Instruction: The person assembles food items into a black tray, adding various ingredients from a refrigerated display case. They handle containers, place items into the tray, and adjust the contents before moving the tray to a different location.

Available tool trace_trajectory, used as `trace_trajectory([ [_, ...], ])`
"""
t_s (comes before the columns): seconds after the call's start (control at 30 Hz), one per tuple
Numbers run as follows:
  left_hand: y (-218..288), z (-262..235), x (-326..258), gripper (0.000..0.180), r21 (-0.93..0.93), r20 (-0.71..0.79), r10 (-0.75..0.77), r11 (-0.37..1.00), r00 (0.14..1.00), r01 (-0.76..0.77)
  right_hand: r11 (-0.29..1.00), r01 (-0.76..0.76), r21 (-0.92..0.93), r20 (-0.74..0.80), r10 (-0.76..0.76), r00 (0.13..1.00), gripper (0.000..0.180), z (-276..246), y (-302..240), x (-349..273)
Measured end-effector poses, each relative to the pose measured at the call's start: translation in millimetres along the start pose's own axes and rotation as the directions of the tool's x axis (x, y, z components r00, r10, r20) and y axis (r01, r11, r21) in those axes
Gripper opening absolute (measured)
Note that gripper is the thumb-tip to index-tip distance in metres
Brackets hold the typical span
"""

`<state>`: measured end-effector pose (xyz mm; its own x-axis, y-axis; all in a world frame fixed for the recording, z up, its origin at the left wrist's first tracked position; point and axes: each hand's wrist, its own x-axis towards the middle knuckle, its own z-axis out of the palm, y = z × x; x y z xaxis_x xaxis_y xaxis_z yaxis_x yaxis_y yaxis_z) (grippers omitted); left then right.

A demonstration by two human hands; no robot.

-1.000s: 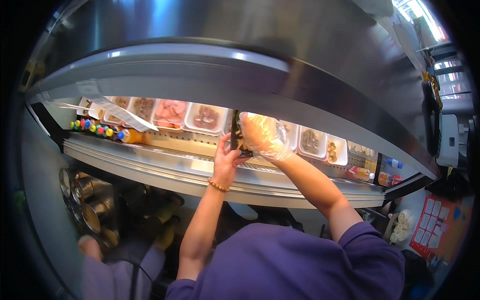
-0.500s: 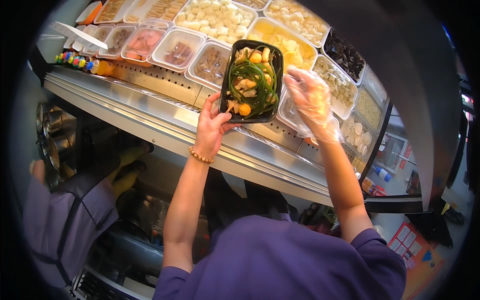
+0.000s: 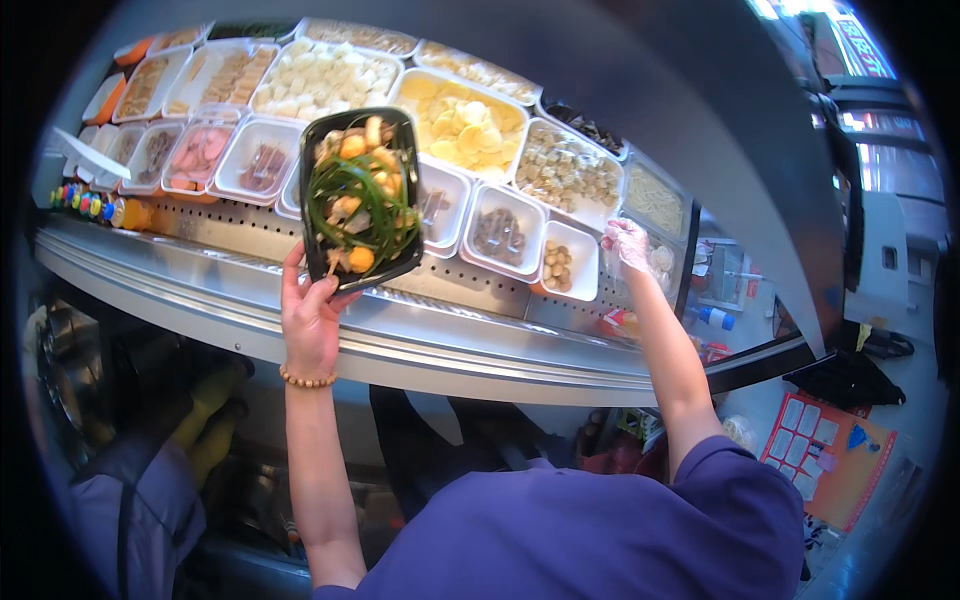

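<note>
The black rectangular plastic tray point(image 3: 402, 269), its near end clasped in the left hand point(image 3: 312, 312), partly hides a white plastic tub point(image 3: 288, 212). I can't tell whether the clear-gloved right hand point(image 3: 627, 244), curled and farther from the tray than before, holds anything.

A stainless-steel-fronted display counter point(image 3: 470, 365) spans the scene from left to right. Bright daylight enters through a window point(image 3: 886, 172) at far right. At near right, a red-and-orange board point(image 3: 850, 462) meets a pale grey surface.
</note>
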<state>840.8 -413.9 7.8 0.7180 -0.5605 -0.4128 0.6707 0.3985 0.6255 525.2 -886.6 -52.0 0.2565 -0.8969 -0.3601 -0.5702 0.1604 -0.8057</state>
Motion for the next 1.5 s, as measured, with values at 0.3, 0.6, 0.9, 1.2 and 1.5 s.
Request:
trace_trajectory([
  [0.3, -45, 62, -71, 0.058, -0.054, -0.157, 0.147, 0.986, 0.977, -0.157, 0.107, 0.575, -0.811, 0.531, -0.274, 0.801, 0.052, -35, 2, 6],
  [0.6, -103, 102, -119, 0.056, -0.102, -0.201, 0.214, 0.966, 0.956, -0.238, 0.072, 0.765, -0.641, 0.703, -0.345, 0.622, 0.065, -24, 3, 45],
  [0.9, -136, 115, -128, 0.056, -0.11, -0.196, 0.229, 0.961, 0.954, -0.253, 0.316, 0.773, -0.551, 0.676, -0.374, 0.635, 0.062, -63, -64, 24],
  [1.2, -160, 122, -139, 0.057, -0.104, -0.216, 0.224, 0.962, 0.95, -0.251, 0.143, 0.801, -0.581, 0.711, -0.391, 0.585, 0.06, -23, 4, 58],
  [1.5, -167, 114, -144, 0.057, -0.085, -0.2, 0.227, 0.965, 0.953, -0.248, 0.22, 0.789, -0.574, 0.683, -0.402, 0.609, 0.057, -41, -11, 57],
])
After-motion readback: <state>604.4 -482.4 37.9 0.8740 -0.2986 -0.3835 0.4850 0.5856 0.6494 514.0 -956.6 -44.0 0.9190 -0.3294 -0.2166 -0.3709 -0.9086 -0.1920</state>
